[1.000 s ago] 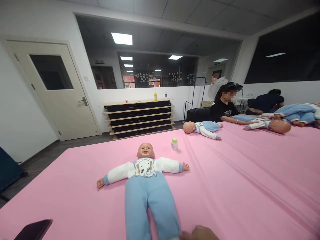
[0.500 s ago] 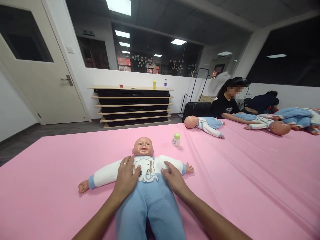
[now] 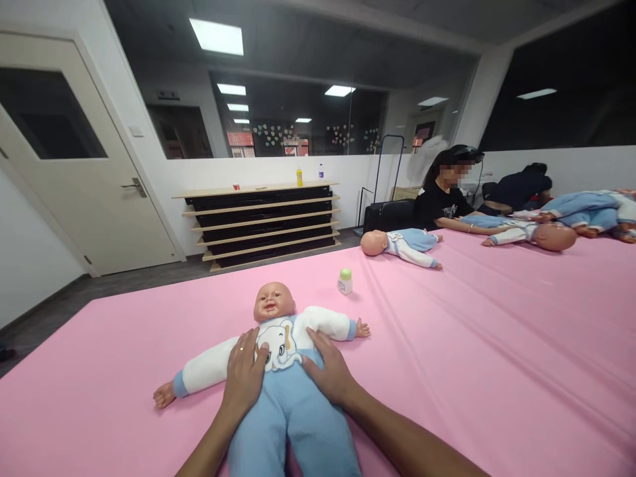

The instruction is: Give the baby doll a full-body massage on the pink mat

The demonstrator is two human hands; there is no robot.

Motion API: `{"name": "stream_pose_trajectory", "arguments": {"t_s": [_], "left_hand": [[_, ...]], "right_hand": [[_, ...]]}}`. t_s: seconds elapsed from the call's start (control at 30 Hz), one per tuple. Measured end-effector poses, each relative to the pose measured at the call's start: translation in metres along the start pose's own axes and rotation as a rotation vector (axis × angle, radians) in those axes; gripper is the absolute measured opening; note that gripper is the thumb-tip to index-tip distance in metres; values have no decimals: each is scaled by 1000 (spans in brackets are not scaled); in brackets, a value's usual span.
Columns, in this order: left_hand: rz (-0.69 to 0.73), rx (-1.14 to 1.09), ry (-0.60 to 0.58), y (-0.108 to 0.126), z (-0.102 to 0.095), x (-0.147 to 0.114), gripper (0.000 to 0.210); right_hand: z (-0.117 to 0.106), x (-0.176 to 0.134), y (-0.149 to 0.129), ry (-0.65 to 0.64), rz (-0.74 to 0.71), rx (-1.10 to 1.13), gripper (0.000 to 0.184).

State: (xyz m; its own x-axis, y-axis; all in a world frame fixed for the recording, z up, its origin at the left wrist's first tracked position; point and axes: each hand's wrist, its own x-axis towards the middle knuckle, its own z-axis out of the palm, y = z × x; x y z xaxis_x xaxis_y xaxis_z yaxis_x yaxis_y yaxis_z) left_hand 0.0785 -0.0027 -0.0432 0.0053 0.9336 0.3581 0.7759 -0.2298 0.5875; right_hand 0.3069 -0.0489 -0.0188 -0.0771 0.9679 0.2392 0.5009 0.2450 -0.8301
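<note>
Pink-covered table (image 3: 472,371) on my feed; doll (image 3: 282,394) lies face-up on it, arms out. Blue trousers, white sleeves with blue cuffs, bald head (image 3: 274,303) turned slightly left, elephant patch (image 3: 278,344) on chest. I see its torso between both hands, touching each: left hand (image 3: 244,371) and right hand (image 3: 328,371) rest on its sides, fingers extended, thumbs spread inward, neither closed around anything.
</note>
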Motion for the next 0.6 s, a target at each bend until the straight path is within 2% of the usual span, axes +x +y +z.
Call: {"name": "stream_pose_trajectory", "arguments": {"t_s": [0.2, 0.4, 0.6], "left_hand": [[-108, -150, 12, 3, -9, -6, 58], [-77, -302, 25, -3, -16, -16, 56], [-100, -333, 79, 7, -19, -20, 52]], "right_hand": [[0, -4, -1, -33, 20, -59, 63], [3, -3, 0, -1, 58, -31, 61], [8, 6, 22, -55, 96, -5, 65]]}}
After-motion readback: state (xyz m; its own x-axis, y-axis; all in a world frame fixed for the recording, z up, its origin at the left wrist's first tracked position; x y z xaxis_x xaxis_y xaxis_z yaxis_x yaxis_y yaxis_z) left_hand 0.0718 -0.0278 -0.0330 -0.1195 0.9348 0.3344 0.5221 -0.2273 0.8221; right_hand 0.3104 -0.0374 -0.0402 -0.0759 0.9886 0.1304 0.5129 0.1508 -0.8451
